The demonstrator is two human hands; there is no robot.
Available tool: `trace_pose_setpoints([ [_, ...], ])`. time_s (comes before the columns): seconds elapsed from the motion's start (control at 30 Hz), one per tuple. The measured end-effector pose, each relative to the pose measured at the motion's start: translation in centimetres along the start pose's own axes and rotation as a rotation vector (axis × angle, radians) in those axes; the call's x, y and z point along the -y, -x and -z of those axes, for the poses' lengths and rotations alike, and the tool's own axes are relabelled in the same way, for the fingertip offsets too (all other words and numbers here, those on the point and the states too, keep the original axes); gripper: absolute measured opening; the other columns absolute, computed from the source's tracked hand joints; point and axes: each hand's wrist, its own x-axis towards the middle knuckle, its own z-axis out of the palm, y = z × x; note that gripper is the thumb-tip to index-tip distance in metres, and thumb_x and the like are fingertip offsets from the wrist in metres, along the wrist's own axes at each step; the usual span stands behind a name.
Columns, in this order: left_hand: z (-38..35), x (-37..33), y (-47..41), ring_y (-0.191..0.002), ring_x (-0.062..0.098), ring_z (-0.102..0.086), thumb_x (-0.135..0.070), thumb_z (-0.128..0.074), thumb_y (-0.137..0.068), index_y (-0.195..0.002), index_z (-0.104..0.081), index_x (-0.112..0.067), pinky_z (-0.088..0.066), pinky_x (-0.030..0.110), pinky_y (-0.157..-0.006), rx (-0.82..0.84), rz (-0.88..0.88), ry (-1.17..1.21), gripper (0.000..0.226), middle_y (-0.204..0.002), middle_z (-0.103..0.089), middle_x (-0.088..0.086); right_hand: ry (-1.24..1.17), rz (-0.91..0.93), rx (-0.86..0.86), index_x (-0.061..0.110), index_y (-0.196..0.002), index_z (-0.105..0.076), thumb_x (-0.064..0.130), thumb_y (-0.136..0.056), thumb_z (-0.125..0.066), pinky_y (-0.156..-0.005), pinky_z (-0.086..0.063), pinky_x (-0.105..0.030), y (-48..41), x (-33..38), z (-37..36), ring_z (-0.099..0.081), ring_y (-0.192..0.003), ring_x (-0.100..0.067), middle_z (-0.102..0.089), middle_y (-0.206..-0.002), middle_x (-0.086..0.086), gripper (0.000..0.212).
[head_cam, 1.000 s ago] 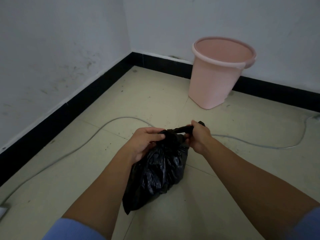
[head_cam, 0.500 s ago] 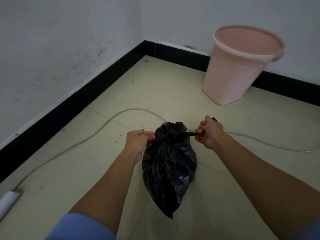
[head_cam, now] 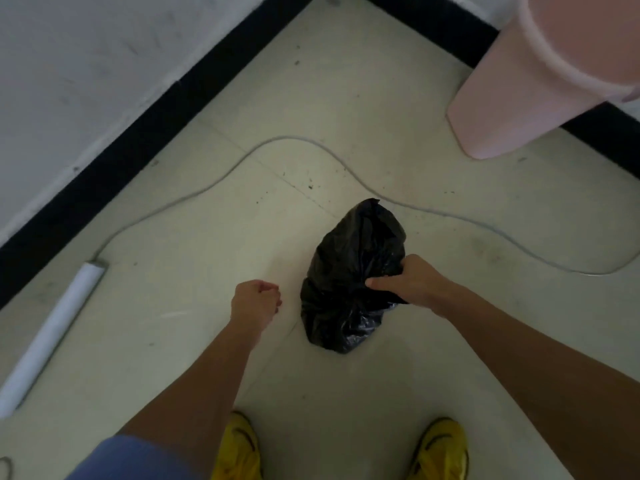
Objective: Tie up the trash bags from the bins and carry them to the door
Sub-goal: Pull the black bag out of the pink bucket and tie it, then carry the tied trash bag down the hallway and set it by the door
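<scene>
Head view: the right grip (head_cam: 407, 284) is closed on the bag (head_cam: 346, 258), fingers curled into the black plastic at its right side and thumb laid across the front. The left grip (head_cam: 257, 299) is a fist just left of the bag, apart from it, holding nothing.

The bag looks bunched shut, but any knot is hidden, so I cannot tell for sure that tying is finished. With one grip free, I judge it likely. Whether the bag touches the floor (head_cam: 346, 98) I cannot tell. Carrying it to the door is not yet done, and no door shows.

The pink bin (head_cam: 502, 105) stands well apart by the far wall. The floor is pale tile, speckled with dirt. A grey cable (head_cam: 287, 138) snakes behind the bag. A white tube (head_cam: 52, 334) lies beside the black skirting (head_cam: 138, 133) under a scuffed wall (head_cam: 86, 64). Yellow shoes (head_cam: 239, 448) show below.
</scene>
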Motion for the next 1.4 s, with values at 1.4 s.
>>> trace_pose_setpoints([
  [1.4,51.4,24.1,81.2,-0.061,0.019,-0.058,-0.013,-0.056,-0.089,-0.095,-0.066,-0.006,-0.041,0.021,-0.049,-0.713,0.351,0.630,0.014,-0.081,-0.067,0.013,1.453,0.663,0.648,0.015,-0.075,-0.060,0.016,-0.094,-0.056,-0.054,-0.045,-0.024,74.5,37.3,-36.4,-0.052,-0.056,-0.012,-0.066,-0.076,-0.004,0.019],
])
